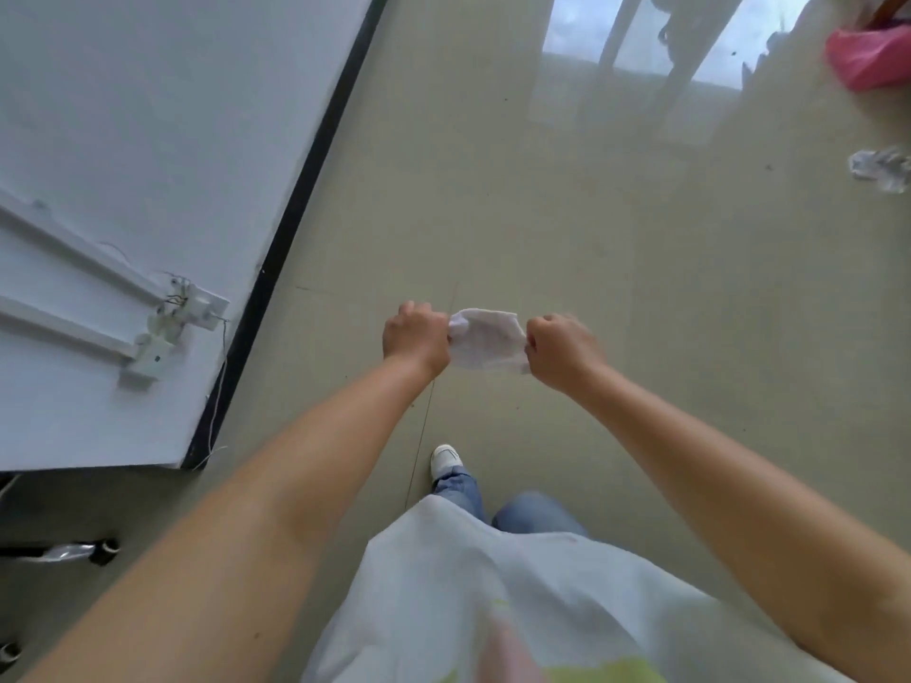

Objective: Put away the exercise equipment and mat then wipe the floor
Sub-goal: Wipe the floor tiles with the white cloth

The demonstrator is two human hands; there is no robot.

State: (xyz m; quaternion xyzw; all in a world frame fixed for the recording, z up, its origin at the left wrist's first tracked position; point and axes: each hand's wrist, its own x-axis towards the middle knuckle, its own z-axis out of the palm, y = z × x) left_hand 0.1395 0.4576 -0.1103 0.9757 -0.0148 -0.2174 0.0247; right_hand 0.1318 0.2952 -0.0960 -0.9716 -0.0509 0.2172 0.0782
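At the centre of the frame a white cloth (485, 340) is stretched between the two hands, held up above the floor (567, 229). The cloth is small, thin and crumpled, bunched at both ends where the fingers close on it, with its lower edge sagging a little toward the right. The left hand (414, 335) is curled tight round the cloth's left end; the right hand (562, 350) is clamped the same way on its right end. Both bare forearms reach in from the bottom corners.

The floor is pale beige and glossy, with a bright window reflection at the upper right. A white wall (148, 165) with a black skirting (305, 189) fills the upper left; a wall box (182, 317) with loose wires sits at the left. A pink bag (867, 61) lies in the upper right corner, and crumpled paper (880, 169) lies at the right edge. Below the hands, a white shoe (445, 459) and blue jeans (537, 515) show above a light shirt (493, 608).
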